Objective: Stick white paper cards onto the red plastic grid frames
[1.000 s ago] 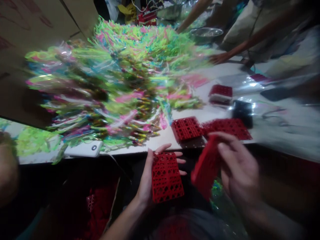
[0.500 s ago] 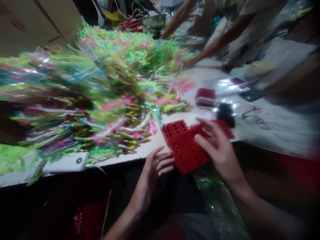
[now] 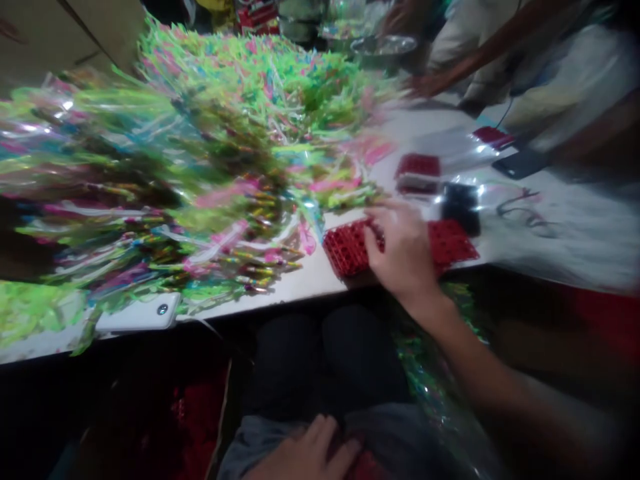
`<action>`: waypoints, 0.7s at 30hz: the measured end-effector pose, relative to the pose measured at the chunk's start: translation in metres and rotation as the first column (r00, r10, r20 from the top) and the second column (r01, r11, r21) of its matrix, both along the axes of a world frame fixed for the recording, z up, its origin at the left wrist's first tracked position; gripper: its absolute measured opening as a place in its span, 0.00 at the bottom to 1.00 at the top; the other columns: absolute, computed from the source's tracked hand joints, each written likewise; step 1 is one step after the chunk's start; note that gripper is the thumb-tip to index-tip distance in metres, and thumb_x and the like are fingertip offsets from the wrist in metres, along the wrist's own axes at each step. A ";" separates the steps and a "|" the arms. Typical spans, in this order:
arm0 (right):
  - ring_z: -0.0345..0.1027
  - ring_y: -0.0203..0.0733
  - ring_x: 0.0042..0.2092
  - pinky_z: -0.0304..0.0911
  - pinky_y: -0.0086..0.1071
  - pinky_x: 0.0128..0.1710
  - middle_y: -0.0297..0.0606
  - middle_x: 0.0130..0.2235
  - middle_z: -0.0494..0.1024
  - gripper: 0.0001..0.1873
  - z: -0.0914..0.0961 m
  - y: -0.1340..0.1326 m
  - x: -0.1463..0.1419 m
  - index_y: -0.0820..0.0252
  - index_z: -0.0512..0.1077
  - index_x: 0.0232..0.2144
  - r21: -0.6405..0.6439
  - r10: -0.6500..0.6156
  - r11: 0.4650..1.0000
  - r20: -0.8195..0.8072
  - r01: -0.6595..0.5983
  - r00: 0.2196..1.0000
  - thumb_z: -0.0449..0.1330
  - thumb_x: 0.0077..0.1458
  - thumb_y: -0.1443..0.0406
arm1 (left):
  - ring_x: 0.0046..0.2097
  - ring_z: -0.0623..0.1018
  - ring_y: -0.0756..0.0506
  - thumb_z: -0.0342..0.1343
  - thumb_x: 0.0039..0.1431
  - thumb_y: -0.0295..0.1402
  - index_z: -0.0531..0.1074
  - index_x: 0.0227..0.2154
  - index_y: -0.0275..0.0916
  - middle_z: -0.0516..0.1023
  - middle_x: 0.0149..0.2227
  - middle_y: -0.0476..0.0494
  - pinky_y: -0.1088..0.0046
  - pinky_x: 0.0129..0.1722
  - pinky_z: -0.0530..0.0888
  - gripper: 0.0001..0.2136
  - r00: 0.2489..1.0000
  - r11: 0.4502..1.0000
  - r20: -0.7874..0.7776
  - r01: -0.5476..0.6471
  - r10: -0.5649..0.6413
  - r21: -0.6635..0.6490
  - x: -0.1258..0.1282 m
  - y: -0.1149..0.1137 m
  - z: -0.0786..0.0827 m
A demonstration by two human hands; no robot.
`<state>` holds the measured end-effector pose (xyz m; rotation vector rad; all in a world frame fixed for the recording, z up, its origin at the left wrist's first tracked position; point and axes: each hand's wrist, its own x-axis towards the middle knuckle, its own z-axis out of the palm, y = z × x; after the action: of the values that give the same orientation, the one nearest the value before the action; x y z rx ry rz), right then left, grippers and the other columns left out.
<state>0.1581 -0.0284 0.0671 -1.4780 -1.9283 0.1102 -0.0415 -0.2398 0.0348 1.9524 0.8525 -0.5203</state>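
My right hand (image 3: 403, 257) reaches over the table edge and lies on red plastic grid panels (image 3: 345, 247), its fingers bent over the top panel and gripping it. More of the red panels (image 3: 450, 241) show to the right of the hand. My left hand (image 3: 305, 457) rests low on my lap on grey cloth. Its fingers are loosely spread and hold nothing.
A big heap of neon green, pink and blue plastic strands (image 3: 210, 133) covers the left of the white table (image 3: 550, 247). A white flat device (image 3: 140, 313) lies at the near edge. Beyond are a red stack (image 3: 417, 173), a black box (image 3: 460, 203) and another person's arm (image 3: 475, 60).
My right hand carried a red panel from my lap up onto the panels on the table. My left hand let go of its panel and dropped to my lap.
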 end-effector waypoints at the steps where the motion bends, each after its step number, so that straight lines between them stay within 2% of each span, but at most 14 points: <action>1: 0.65 0.61 0.67 0.60 0.59 0.68 0.54 0.62 0.76 0.18 0.005 -0.012 0.004 0.64 0.77 0.56 0.027 0.026 0.999 -0.017 -0.025 1.000 0.55 0.70 0.67 | 0.66 0.75 0.18 0.65 0.64 0.28 0.62 0.74 0.40 0.71 0.68 0.15 0.39 0.55 0.81 0.37 1.000 0.999 0.008 -0.022 0.022 -0.033 -0.003 -0.001 0.005; 3: 0.70 0.55 0.63 0.64 0.54 0.66 0.48 0.57 0.80 0.15 0.013 -0.041 0.013 0.58 0.78 0.54 0.082 0.116 0.990 -0.056 -0.111 0.992 0.54 0.72 0.67 | 0.72 0.65 0.17 0.72 0.57 0.38 0.54 0.77 0.36 0.59 0.74 0.13 0.37 0.64 0.74 0.49 0.997 0.990 0.024 -0.071 0.074 -0.120 -0.009 0.000 0.015; 5: 0.74 0.53 0.57 0.67 0.52 0.62 0.45 0.51 0.82 0.14 0.016 -0.072 0.023 0.56 0.78 0.51 0.109 0.226 0.971 -0.099 -0.215 0.969 0.56 0.70 0.70 | 0.75 0.59 0.16 0.74 0.52 0.48 0.47 0.78 0.35 0.52 0.76 0.12 0.35 0.67 0.69 0.58 0.992 0.978 0.040 -0.110 0.119 -0.180 -0.013 0.000 0.021; 7: 0.76 0.51 0.53 0.69 0.49 0.58 0.44 0.48 0.83 0.13 0.010 -0.103 0.033 0.57 0.78 0.49 0.059 0.324 0.946 -0.122 -0.319 0.938 0.58 0.68 0.73 | 0.75 0.58 0.15 0.73 0.52 0.51 0.46 0.79 0.38 0.51 0.77 0.14 0.34 0.67 0.69 0.59 0.989 0.969 0.056 -0.125 0.139 -0.212 -0.016 -0.001 0.022; 9: 0.75 0.48 0.51 0.70 0.45 0.55 0.42 0.47 0.83 0.14 -0.004 -0.132 0.043 0.58 0.78 0.49 -0.067 0.421 0.896 -0.193 -0.440 0.886 0.59 0.66 0.74 | 0.74 0.62 0.16 0.72 0.52 0.50 0.50 0.78 0.42 0.55 0.76 0.17 0.35 0.65 0.72 0.55 0.984 0.961 0.083 -0.135 0.159 -0.240 -0.019 -0.004 0.020; 11: 0.75 0.45 0.53 0.69 0.41 0.56 0.41 0.48 0.83 0.15 -0.022 -0.159 0.052 0.58 0.76 0.52 -0.210 0.490 0.797 -0.322 -0.566 0.810 0.58 0.67 0.75 | 0.72 0.67 0.20 0.72 0.52 0.46 0.56 0.76 0.44 0.61 0.73 0.22 0.40 0.65 0.74 0.51 0.969 0.953 0.142 -0.163 0.203 -0.254 -0.026 -0.007 0.017; 13: 0.72 0.44 0.58 0.68 0.39 0.60 0.43 0.54 0.81 0.17 -0.038 -0.183 0.057 0.59 0.74 0.56 -0.327 0.505 0.673 -0.452 -0.663 0.735 0.57 0.69 0.74 | 0.71 0.68 0.24 0.72 0.49 0.40 0.60 0.73 0.45 0.62 0.73 0.28 0.45 0.68 0.72 0.48 0.928 0.933 0.229 -0.228 0.295 -0.277 -0.036 -0.009 0.012; 15: 0.67 0.43 0.66 0.65 0.39 0.67 0.44 0.61 0.77 0.22 -0.050 -0.202 0.058 0.57 0.70 0.62 -0.411 0.509 0.556 -0.519 -0.722 0.687 0.56 0.70 0.73 | 0.72 0.68 0.28 0.71 0.51 0.36 0.61 0.72 0.47 0.63 0.73 0.33 0.49 0.71 0.69 0.45 0.841 0.868 0.308 -0.321 0.445 -0.380 -0.048 -0.010 0.004; 16: 0.64 0.43 0.69 0.62 0.40 0.69 0.45 0.64 0.74 0.25 -0.054 -0.209 0.056 0.56 0.67 0.66 -0.439 0.511 0.515 -0.533 -0.737 0.674 0.55 0.70 0.73 | 0.71 0.69 0.29 0.68 0.56 0.38 0.62 0.72 0.47 0.66 0.73 0.35 0.49 0.71 0.68 0.41 0.778 0.804 0.319 -0.370 0.542 -0.465 -0.053 -0.011 0.000; 17: 0.62 0.44 0.70 0.61 0.42 0.71 0.45 0.67 0.73 0.28 -0.057 -0.214 0.053 0.55 0.64 0.68 -0.456 0.509 0.492 -0.540 -0.742 0.670 0.56 0.70 0.73 | 0.69 0.72 0.30 0.65 0.61 0.41 0.64 0.71 0.47 0.69 0.71 0.36 0.49 0.70 0.68 0.35 0.699 0.713 0.302 -0.417 0.648 -0.564 -0.057 -0.013 -0.006; 18: 0.62 0.44 0.70 0.61 0.43 0.71 0.45 0.67 0.73 0.29 -0.059 -0.218 0.049 0.55 0.62 0.70 -0.465 0.496 0.494 -0.543 -0.735 0.677 0.56 0.70 0.72 | 0.65 0.76 0.31 0.62 0.66 0.46 0.66 0.70 0.47 0.73 0.68 0.36 0.49 0.69 0.70 0.31 0.605 0.591 0.254 -0.459 0.755 -0.663 -0.059 -0.015 -0.011; 19: 0.65 0.45 0.68 0.63 0.44 0.69 0.46 0.65 0.74 0.28 -0.061 -0.220 0.045 0.54 0.63 0.69 -0.474 0.468 0.511 -0.547 -0.717 0.695 0.57 0.70 0.71 | 0.59 0.81 0.33 0.58 0.69 0.51 0.68 0.68 0.46 0.76 0.66 0.36 0.49 0.66 0.72 0.29 0.500 0.447 0.177 -0.494 0.848 -0.746 -0.060 -0.018 -0.016; 21: 0.73 0.44 0.58 0.70 0.40 0.60 0.42 0.55 0.80 0.19 -0.064 -0.218 0.034 0.54 0.70 0.62 -0.503 0.335 0.566 -0.583 -0.653 0.740 0.58 0.72 0.68 | 0.47 0.86 0.36 0.58 0.67 0.58 0.74 0.63 0.43 0.82 0.59 0.36 0.50 0.61 0.76 0.30 0.269 0.154 -0.004 -0.566 0.963 -0.810 -0.055 -0.023 -0.025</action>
<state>0.1922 -0.2464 0.0032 -1.0751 -1.9475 1.4584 -0.0963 -0.2631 0.0097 0.5678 1.0020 0.3998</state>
